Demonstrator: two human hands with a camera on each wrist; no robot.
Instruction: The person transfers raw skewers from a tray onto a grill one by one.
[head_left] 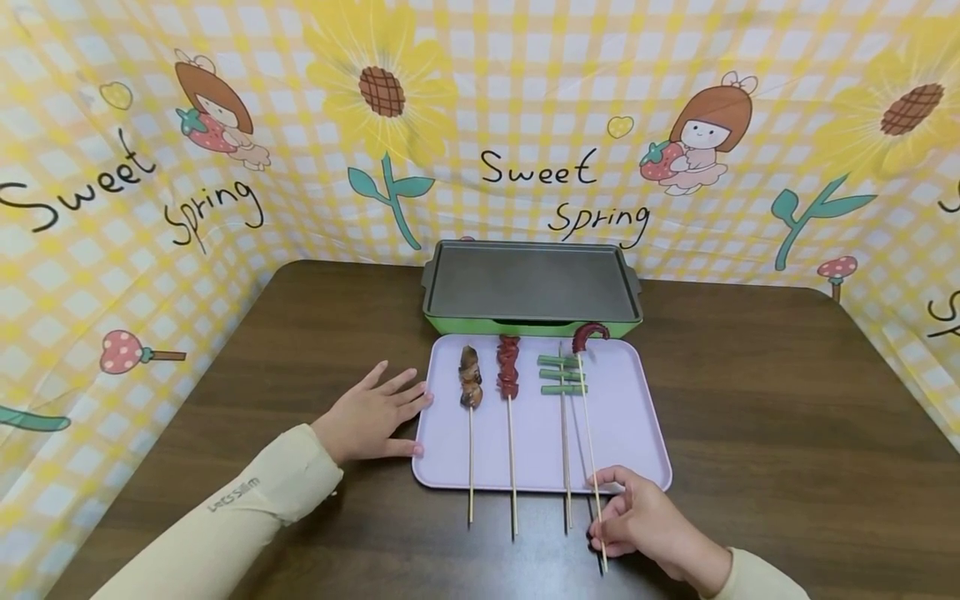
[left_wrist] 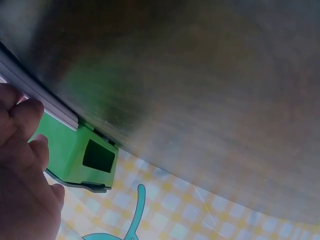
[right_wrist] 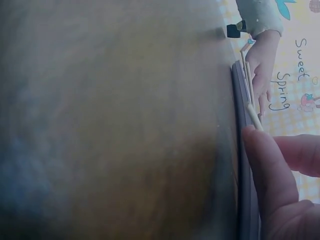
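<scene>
My right hand [head_left: 648,525] pinches the lower part of a bamboo skewer [head_left: 587,417] tipped with a curled, dark red tentacle-like piece [head_left: 590,336]. That skewer slants over the right half of a pale lilac tray [head_left: 630,450]. Just left of it lies a skewer of green bean-like sticks [head_left: 562,389]. Farther left are a skewer of red meat-like pieces [head_left: 508,367] and one of brown chunks [head_left: 470,379], their bare ends past the tray's front edge. With fingers spread, my left hand [head_left: 367,421] touches the tray's left rim; the left wrist view shows it partly.
Behind the tray stands a green grill [head_left: 480,325] with a dark flat plate [head_left: 532,279]. Everything stands on a brown wooden table [head_left: 772,400]. A yellow checked cloth [head_left: 510,108] with printed flowers hangs around the back and sides.
</scene>
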